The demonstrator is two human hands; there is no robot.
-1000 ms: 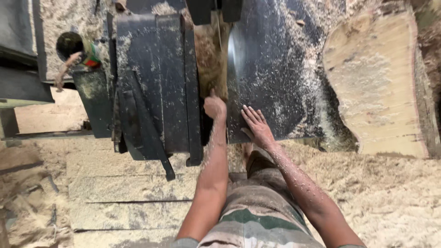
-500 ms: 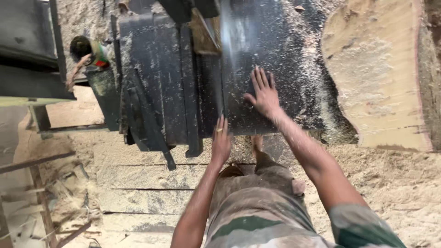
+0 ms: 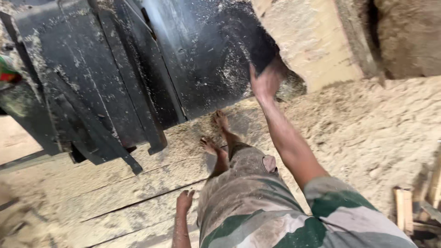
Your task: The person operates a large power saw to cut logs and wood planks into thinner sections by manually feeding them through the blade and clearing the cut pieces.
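1. The dark metal machine table [image 3: 115, 87], dusted with sawdust, stood well to the left of the grip and above the left hand.
2. The left hand [image 3: 184, 201] hung loose and empty, fingers relaxed, well apart from the slab, above the sawdust-covered floor boards [image 3: 115, 193].
3. The right hand [image 3: 266, 79] was much the nearer, open-palmed, fingers spread against the near corner of the pale timber slab [image 3: 308, 41], pressing rather than clasping.
4. The slab lay just right of that hand; its long axis ran up and away from the grip.
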